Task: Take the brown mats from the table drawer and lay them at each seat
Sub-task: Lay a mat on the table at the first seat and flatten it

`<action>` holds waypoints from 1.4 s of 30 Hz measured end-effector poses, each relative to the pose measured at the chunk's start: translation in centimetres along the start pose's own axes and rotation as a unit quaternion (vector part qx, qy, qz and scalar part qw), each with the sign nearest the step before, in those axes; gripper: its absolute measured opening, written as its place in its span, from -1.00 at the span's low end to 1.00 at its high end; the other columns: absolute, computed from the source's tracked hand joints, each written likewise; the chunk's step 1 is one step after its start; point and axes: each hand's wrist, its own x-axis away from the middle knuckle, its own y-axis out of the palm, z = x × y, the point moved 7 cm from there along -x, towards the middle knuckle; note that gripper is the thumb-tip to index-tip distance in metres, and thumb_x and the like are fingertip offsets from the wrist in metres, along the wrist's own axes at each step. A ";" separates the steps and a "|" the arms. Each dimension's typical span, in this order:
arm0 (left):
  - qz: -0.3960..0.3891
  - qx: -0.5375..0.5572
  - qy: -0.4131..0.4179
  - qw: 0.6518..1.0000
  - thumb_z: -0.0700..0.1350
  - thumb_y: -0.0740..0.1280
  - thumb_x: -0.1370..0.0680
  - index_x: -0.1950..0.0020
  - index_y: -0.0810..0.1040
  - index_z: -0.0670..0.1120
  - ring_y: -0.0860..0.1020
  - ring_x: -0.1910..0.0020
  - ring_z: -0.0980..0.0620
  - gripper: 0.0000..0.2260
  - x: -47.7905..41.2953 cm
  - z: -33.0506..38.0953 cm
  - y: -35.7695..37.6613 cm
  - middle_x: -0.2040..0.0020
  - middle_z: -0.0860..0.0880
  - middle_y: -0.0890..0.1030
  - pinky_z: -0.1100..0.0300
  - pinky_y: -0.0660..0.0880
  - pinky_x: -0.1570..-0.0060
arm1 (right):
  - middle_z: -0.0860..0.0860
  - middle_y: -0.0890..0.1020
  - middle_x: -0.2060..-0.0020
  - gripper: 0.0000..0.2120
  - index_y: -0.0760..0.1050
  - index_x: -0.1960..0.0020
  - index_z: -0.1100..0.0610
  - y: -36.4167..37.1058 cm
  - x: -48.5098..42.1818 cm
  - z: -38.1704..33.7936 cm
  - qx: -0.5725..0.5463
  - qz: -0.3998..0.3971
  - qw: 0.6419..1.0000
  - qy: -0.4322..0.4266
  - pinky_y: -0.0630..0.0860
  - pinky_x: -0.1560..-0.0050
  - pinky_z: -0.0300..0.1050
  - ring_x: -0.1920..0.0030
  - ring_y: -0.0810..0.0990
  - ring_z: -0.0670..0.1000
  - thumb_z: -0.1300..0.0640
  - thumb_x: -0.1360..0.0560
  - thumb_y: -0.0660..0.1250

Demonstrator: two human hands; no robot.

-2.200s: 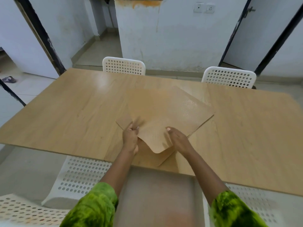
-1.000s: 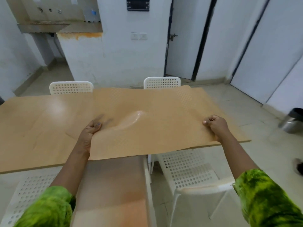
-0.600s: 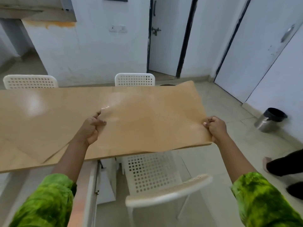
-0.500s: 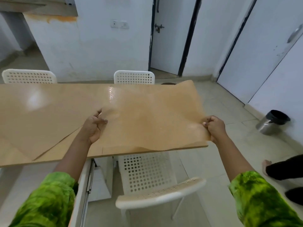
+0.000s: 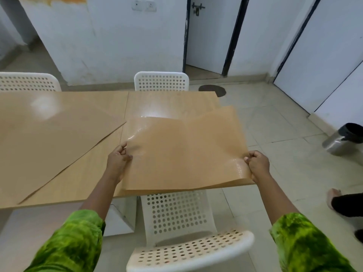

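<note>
Presently I see 1 brown mat [image 5: 184, 152] above the table [image 5: 82, 173] end, left hand [image 5: 117, 163] and right hand [image 5: 257, 165] pinching opposite edges; possibly 2 sheets.

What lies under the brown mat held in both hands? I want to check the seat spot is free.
Under the brown mat only the table shows around it, with the white chair below its near edge. The covered tabletop cannot be seen.

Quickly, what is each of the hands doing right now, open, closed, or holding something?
Left hand: closed on the left edge of the brown mat.
Right hand: closed on the mat's right edge.
</note>
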 end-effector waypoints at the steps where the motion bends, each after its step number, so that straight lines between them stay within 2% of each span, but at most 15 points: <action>1: 0.006 -0.005 -0.002 1.000 -0.51 0.16 -0.47 -0.40 0.37 -0.15 0.57 0.04 -0.01 -0.46 -0.3 -0.5 -0.1 -0.16 -0.15 0.57 0.22 0.55 0.14 | 0.10 0.56 0.10 -0.83 0.52 0.09 0.22 0.3 -0.4 0.4 0.008 -0.001 1.000 0.001 0.45 0.04 -0.07 0.10 0.48 0.06 0.41 -0.46 0.22; 4: 0.026 -0.037 -0.006 0.999 -0.48 0.20 -0.46 -0.40 0.39 -0.11 0.53 -0.08 -0.04 -0.46 -0.8 -1.5 -0.5 -0.24 -0.13 0.57 0.16 0.51 0.01 | 0.11 0.58 0.09 -0.83 0.53 0.11 0.18 1.1 -1.3 0.9 0.038 -0.006 0.999 0.000 0.46 0.06 -0.06 0.12 0.48 0.06 0.40 -0.45 0.23; 9: 0.050 -0.064 -0.003 0.997 -0.45 0.20 -0.49 -0.41 0.38 -0.12 0.49 -0.09 0.00 -0.49 -1.4 -2.1 -0.2 -0.25 -0.11 0.55 0.25 0.47 0.08 | 0.11 0.58 0.05 -0.86 0.53 0.06 0.20 2.1 -2.5 1.5 0.105 -0.007 0.994 0.002 0.50 -0.08 0.07 0.09 0.49 0.07 0.35 -0.46 0.26; 13: 0.070 -0.096 -0.007 0.993 -0.44 0.21 -0.50 -0.42 0.36 -0.13 0.48 -0.10 0.02 -0.50 -2.1 -2.7 -0.1 -0.25 -0.12 0.53 0.18 0.43 -0.06 | 0.14 0.60 -0.03 -0.85 0.55 -0.01 0.25 2.5 -3.2 2.7 0.137 -0.008 0.990 0.020 0.40 0.08 -0.09 0.08 0.47 0.07 0.32 -0.47 0.27; 18: 0.084 -0.152 -0.020 0.985 -0.43 0.19 -0.51 -0.42 0.36 -0.14 0.46 -0.06 0.00 -0.51 -2.6 -3.5 0.3 -0.12 -0.11 0.51 0.29 0.43 0.11 | 0.18 0.58 -0.10 -0.78 0.52 -0.11 0.30 2.3 -3.8 3.6 0.163 -0.006 0.986 0.031 0.36 0.06 -0.14 0.07 0.43 0.05 0.32 -0.49 0.26; 22: 0.096 -0.207 -0.026 0.973 -0.42 0.16 -0.48 -0.42 0.36 -0.13 0.48 -0.19 -0.10 -0.49 -2.8 -3.8 0.8 -0.27 -0.14 0.50 0.08 0.46 -0.11 | 0.19 0.60 -0.09 -0.79 0.53 -0.09 0.30 2.3 -4.2 3.5 0.182 -0.009 0.983 0.026 0.37 0.08 -0.13 0.09 0.44 0.05 0.32 -0.47 0.26; 24: 0.101 -0.247 -0.013 0.964 -0.41 0.14 -0.44 -0.39 0.40 -0.14 0.48 -0.21 -0.13 -0.48 -2.8 -3.7 0.9 -0.27 -0.13 0.51 0.00 0.47 -0.17 | 0.20 0.60 -0.06 -0.79 0.53 -0.06 0.32 2.4 -4.2 3.5 0.195 -0.009 0.980 0.022 0.38 0.08 -0.11 0.10 0.45 0.08 0.32 -0.46 0.25; 26: 0.110 -0.292 -0.005 0.950 -0.37 0.12 -0.40 -0.38 0.41 -0.12 0.47 -0.22 -0.16 -0.46 -2.8 -3.7 1.1 -0.27 -0.15 0.49 -0.06 0.45 -0.21 | 0.23 0.60 -0.03 -0.80 0.52 -0.02 0.34 2.5 -4.4 3.6 0.213 -0.007 0.977 0.018 0.41 0.10 -0.07 0.11 0.48 0.15 0.31 -0.44 0.23; 28: 0.131 -0.318 -0.008 0.939 -0.36 0.12 -0.41 -0.40 0.38 -0.14 0.43 -0.24 -0.20 -0.46 -2.6 -3.5 1.4 -0.31 -0.20 0.42 -0.07 0.41 -0.26 | 0.21 0.58 -0.04 -0.81 0.52 0.03 0.33 2.6 -4.6 3.9 0.230 -0.004 0.973 0.013 0.38 0.17 -0.09 0.15 0.46 0.12 0.28 -0.43 0.22; 30: 0.151 -0.339 -0.011 0.928 -0.36 0.11 -0.44 -0.39 0.38 -0.18 0.40 -0.22 -0.23 -0.50 -2.3 -3.4 1.7 -0.31 -0.22 0.36 -0.02 0.38 -0.18 | 0.17 0.52 -0.08 -0.80 0.51 0.00 0.31 2.7 -4.7 4.0 0.248 -0.003 0.969 0.010 0.37 0.14 -0.10 0.14 0.43 0.09 0.26 -0.45 0.20; 33: 0.172 -0.386 -0.011 0.906 -0.35 0.12 -0.46 -0.34 0.40 -0.25 0.31 -0.25 -0.27 -0.56 -1.9 -3.0 2.0 -0.30 -0.25 0.34 -0.10 0.36 -0.16 | 0.18 0.48 -0.11 -0.76 0.50 -0.08 0.29 2.7 -4.6 3.7 0.275 -0.003 0.961 0.000 0.39 0.04 -0.05 -0.02 0.46 0.15 0.24 -0.46 0.20; 35: 0.187 -0.436 -0.023 0.880 -0.33 0.14 -0.48 -0.34 0.40 -0.25 0.26 -0.28 -0.28 -0.58 -1.7 -2.6 2.3 -0.31 -0.26 0.32 -0.13 0.34 -0.18 | 0.18 0.48 -0.13 -0.72 0.47 -0.14 0.27 2.8 -4.6 3.4 0.308 -0.001 0.951 -0.015 0.40 -0.06 0.01 -0.17 0.41 0.18 0.21 -0.46 0.21; 37: 0.218 -0.484 -0.013 0.847 -0.31 0.17 -0.47 -0.31 0.41 -0.25 0.27 -0.28 -0.30 -0.61 -1.7 -1.6 3.1 -0.33 -0.28 0.33 -0.14 0.33 -0.19 | 0.19 0.47 -0.16 -0.67 0.44 -0.20 0.26 3.6 -4.7 2.7 0.331 0.001 0.943 -0.042 0.37 -0.16 0.08 -0.24 0.36 0.19 0.20 -0.47 0.21; 39: 0.211 -0.529 0.057 0.820 -0.29 0.21 -0.46 -0.28 0.43 -0.24 0.29 -0.30 -0.29 -0.63 -2.2 -0.3 5.5 -0.33 -0.26 0.35 -0.15 0.33 -0.20 | 0.19 0.46 -0.21 -0.66 0.43 -0.24 0.25 5.9 -4.8 1.2 0.340 -0.017 0.937 -0.078 0.33 -0.21 0.09 -0.27 0.33 0.19 0.19 -0.48 0.20; 42: 0.091 -0.588 0.196 0.779 -0.20 0.23 -0.51 -0.30 0.45 -0.19 0.28 -0.38 -0.22 -0.65 -5.2 0.9 11.3 -0.38 -0.21 0.36 -0.11 0.26 -0.30 | 0.18 0.43 -0.30 -0.63 0.40 -0.30 0.21 12.3 -4.9 -1.7 0.340 -0.094 0.924 -0.148 0.29 -0.28 0.05 -0.33 0.31 0.18 0.20 -0.51 0.17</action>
